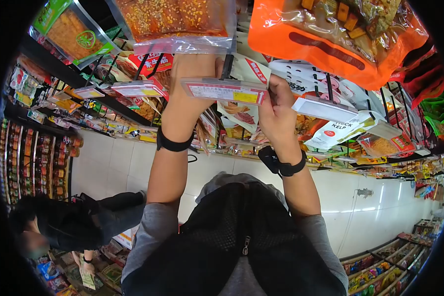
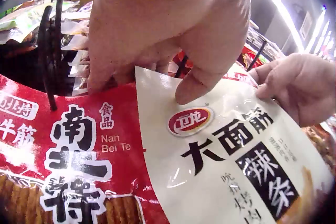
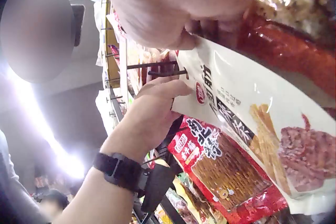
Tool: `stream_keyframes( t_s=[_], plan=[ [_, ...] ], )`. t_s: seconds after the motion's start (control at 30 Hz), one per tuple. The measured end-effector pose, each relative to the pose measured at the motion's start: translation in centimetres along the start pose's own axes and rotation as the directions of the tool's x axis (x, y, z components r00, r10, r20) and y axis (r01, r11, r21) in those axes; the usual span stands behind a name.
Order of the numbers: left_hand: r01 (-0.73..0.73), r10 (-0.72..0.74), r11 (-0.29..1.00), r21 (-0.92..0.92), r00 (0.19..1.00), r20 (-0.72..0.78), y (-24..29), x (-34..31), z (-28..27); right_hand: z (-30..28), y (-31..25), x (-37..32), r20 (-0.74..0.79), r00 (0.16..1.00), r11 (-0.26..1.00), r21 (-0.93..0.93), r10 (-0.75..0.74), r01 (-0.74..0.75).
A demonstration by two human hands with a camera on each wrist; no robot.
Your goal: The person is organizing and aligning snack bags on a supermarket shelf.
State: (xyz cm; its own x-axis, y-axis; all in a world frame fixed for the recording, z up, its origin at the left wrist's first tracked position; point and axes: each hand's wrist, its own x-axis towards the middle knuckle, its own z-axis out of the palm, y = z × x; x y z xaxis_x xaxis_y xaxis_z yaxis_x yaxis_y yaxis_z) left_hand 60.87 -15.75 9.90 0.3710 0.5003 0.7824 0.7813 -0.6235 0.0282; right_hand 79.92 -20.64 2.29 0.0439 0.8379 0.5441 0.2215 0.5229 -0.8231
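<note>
Both hands hold a white snack bag by its upper edge, one at each corner, beside a black hanging hook. My left hand pinches one top corner, its thumb lying on the bag's front in the left wrist view. At the other corner my right hand grips the edge, its fingers partly hidden behind the bag. A red snack bag hangs right beside the white one and is partly covered by it. In the head view a price tag overlaps the left hand and the bag.
Above the hands hang a clear-edged snack pack and a large orange bag. Another price tag juts out at right, near a white kelp bag. A person in dark clothes is at lower left, by other shelves.
</note>
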Motion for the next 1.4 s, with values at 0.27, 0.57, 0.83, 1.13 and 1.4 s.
stream_keyframes(
  t_s=[0.27, 0.57, 0.83, 1.13, 1.4],
  plan=[
    [0.012, 0.009, 0.991, -0.130, 0.987, 0.160, -0.2, 1.7, -0.7, 0.8, -0.7, -0.2, -0.144, 0.987, 0.989, 0.124, -0.065, 0.083],
    [0.042, -0.022, 0.991, -0.128, 0.988, 0.150, 0.6, 0.7, 0.3, 0.4, 0.3, -0.4, -0.219, 0.973, 0.996, 0.015, -0.078, 0.084],
    [0.133, -0.138, 0.986, -0.101, 0.990, -0.043, 2.9, -2.9, 1.0, 0.0, 0.1, -2.8, -0.208, 0.977, 0.934, -0.357, -0.045, -0.033],
    [0.306, -0.503, 0.762, -0.570, 0.835, -0.224, 3.2, -5.8, 3.3, -0.1, 1.0, -4.3, -0.106, 0.993, 0.806, -0.583, 0.049, -0.102],
    [0.377, -0.630, 0.620, -0.688, 0.762, -0.150, 4.0, -7.6, 3.9, -1.5, 1.3, -5.1, -0.042, 0.999, 0.720, -0.693, -0.012, -0.021]
  ],
)
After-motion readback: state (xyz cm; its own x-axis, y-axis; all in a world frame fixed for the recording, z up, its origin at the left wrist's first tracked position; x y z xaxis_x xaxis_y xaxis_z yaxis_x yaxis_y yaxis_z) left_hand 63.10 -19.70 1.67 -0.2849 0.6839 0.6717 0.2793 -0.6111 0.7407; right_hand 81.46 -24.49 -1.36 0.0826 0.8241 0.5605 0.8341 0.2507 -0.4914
